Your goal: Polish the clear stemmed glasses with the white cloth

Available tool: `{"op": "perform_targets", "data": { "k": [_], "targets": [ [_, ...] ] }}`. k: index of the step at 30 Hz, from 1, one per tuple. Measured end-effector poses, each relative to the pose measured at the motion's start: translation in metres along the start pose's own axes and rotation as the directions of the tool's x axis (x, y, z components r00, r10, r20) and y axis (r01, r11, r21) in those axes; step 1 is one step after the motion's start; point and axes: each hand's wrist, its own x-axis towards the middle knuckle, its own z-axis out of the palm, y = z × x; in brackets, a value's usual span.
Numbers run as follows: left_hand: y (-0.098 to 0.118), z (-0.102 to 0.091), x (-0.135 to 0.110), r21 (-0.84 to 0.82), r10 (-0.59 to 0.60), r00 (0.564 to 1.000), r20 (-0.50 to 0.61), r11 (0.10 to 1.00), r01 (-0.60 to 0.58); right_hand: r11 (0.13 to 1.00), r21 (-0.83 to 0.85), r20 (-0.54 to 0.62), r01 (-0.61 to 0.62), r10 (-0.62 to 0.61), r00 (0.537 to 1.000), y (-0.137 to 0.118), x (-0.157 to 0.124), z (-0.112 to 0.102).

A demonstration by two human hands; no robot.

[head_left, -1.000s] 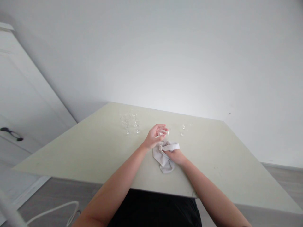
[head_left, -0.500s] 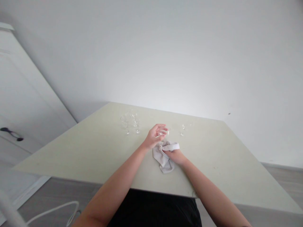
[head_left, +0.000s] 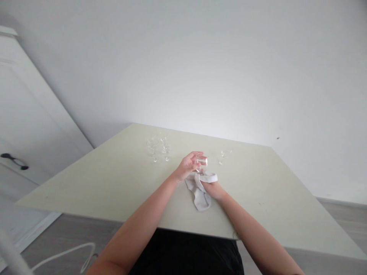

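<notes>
My left hand is closed round the bowl of a clear glass, its fingers and thumb on the left side. Just below it, my right hand grips a white cloth, which is folded over the fingers and hangs down toward the table. The lower part of the glass meets the cloth, so its stem or base is hidden there. To the left stand several clear stemmed glasses in a group. Another clear stemmed glass is on the right, faint against the tabletop.
The pale table reaches back to a grey-white wall. A white cabinet with a dark handle stands on the left. Below it, a white cable loops near the floor. The table's front edge is close to my body.
The glass has turned slightly in my left hand and its bowl shows more clearly. The cloth in my right hand has shifted and hangs narrower.
</notes>
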Motion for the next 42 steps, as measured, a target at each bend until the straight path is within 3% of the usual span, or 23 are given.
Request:
{"op": "perform_targets", "data": {
  "k": [5,13,17,19,22,26,29,34,38,40,42],
  "targets": [
    [-0.002,0.001,0.0,-0.021,-0.001,1.0,0.029,1.0,0.002,1.0,0.005,-0.011,-0.006,0.006,1.0,0.001,0.0,0.001],
    [-0.004,0.002,0.003,0.062,0.002,0.997,0.083,0.998,-0.007,0.998,0.054,-0.139,-0.032,0.039,0.99,0.002,0.001,-0.001],
    [-0.007,-0.001,0.003,0.215,-0.022,0.997,0.07,0.977,0.006,0.996,0.081,-0.175,-0.04,0.054,0.983,0.002,0.003,-0.004],
    [-0.01,-0.002,0.002,0.365,-0.022,0.999,0.031,0.931,0.009,0.994,0.104,-0.245,-0.039,0.064,0.967,0.003,0.005,-0.007],
    [-0.013,-0.001,0.0,0.545,-0.068,0.995,0.075,0.838,0.016,0.984,0.173,-0.359,-0.039,0.1,0.928,0.006,0.007,-0.012],
    [-0.015,0.002,-0.002,0.621,-0.075,0.989,0.13,0.784,-0.022,0.94,0.333,-0.409,-0.081,0.221,0.885,0.011,0.008,-0.014],
    [-0.012,0.002,-0.002,0.655,-0.001,0.995,0.101,0.752,-0.065,0.939,0.332,-0.374,-0.093,0.221,0.901,0.011,0.007,-0.014],
    [-0.002,0.002,-0.003,0.474,0.124,0.985,0.122,0.864,-0.168,0.985,0.148,-0.21,-0.094,0.124,0.97,0.001,0.003,-0.012],
    [-0.001,0.006,-0.003,0.361,0.014,0.998,0.056,0.932,-0.033,0.995,0.088,-0.009,-0.048,0.049,0.999,-0.001,-0.002,-0.006],
    [-0.001,0.004,-0.001,0.299,0.018,1.0,-0.001,0.954,-0.017,0.993,0.1,-0.042,-0.067,0.071,0.997,0.005,-0.001,-0.005],
    [0.003,-0.002,0.001,0.208,0.133,0.98,-0.15,0.973,-0.1,0.98,0.146,-0.192,-0.137,0.164,0.968,0.014,0.001,-0.006]
  ]
}}
